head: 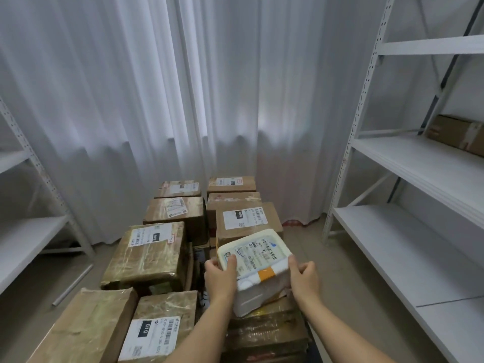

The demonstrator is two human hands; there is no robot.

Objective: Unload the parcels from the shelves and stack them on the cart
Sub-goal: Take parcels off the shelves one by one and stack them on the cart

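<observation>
White foam parcel (255, 268): gripped at both sides by left hand (221, 277) and right hand (303, 277), tilted over a brown carton (267, 328) at 5 o'clock of the stacked parcels. Advice: level it, seat flush, then release. One shelf parcel (458, 133) remains at 2 o'clock.

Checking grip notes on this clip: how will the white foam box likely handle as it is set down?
The white foam box, held by both hands, looks rigid and probably light. Its foam walls may dent. Tilted on the taped brown parcel, it could slide.
</observation>
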